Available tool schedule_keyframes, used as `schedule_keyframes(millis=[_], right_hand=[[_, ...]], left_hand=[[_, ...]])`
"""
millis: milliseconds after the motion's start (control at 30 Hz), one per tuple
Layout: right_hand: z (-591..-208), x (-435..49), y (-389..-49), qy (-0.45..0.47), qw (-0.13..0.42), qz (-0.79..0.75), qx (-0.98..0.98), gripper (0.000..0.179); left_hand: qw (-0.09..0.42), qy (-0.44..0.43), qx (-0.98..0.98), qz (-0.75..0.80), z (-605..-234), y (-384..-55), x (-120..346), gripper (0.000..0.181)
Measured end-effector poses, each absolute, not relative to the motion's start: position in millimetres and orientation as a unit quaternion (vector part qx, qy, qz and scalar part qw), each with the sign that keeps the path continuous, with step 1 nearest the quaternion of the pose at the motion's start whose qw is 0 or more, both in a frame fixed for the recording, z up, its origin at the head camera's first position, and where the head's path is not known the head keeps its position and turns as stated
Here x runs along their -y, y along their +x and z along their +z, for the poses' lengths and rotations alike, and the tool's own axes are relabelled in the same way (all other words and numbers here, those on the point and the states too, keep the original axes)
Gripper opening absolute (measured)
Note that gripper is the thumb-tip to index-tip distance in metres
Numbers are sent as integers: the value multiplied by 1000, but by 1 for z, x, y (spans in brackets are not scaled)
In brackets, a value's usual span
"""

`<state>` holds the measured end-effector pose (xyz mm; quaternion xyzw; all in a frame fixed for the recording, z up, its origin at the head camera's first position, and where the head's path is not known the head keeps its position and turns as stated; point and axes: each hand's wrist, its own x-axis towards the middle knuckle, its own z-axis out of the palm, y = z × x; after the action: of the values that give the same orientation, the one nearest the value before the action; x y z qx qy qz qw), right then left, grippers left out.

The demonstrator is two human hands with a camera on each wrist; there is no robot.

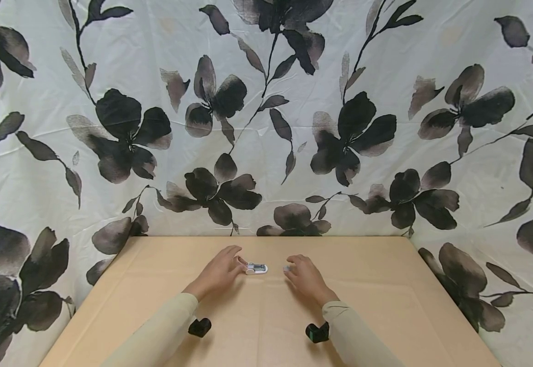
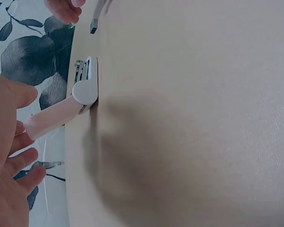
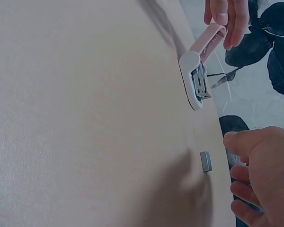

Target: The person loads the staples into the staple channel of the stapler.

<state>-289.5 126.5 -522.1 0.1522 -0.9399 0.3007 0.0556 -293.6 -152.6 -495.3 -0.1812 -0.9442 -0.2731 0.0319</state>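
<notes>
A small stapler with a white base (image 1: 257,269) lies on the table, its pink top arm (image 2: 54,117) swung up and back. The metal staple channel (image 3: 199,82) shows along the base. My left hand (image 1: 220,270) touches the raised end of the pink arm with its fingers, the thumb standing apart from it. To the right of the stapler lies a short grey strip of staples (image 3: 206,161) on the tabletop. Close beside that strip is my right hand (image 1: 309,279), its fingers loosely bent and nothing held in them.
The light wooden-looking table (image 1: 257,331) ends just beyond the stapler at its far edge. Behind it hangs a white cloth (image 1: 294,163) with dark flowers. A black wrist camera (image 1: 199,328) sits under the left sleeve, another black wrist camera (image 1: 318,333) by the right.
</notes>
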Motion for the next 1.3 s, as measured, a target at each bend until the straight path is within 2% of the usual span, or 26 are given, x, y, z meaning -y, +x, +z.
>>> schedule_keyframes(millis=[433, 867, 1300], right_hand=[[-526, -129, -292, 153, 59, 300, 940, 29], [-527, -131, -294, 143, 56, 322, 934, 28], [-529, -131, -297, 138, 60, 340, 928, 26]], left_hand=[[-13, -142, 928, -345, -497, -296, 157, 49], [-17, -139, 918, -370, -497, -296, 158, 42], [8, -159, 916, -367, -502, -303, 158, 31]])
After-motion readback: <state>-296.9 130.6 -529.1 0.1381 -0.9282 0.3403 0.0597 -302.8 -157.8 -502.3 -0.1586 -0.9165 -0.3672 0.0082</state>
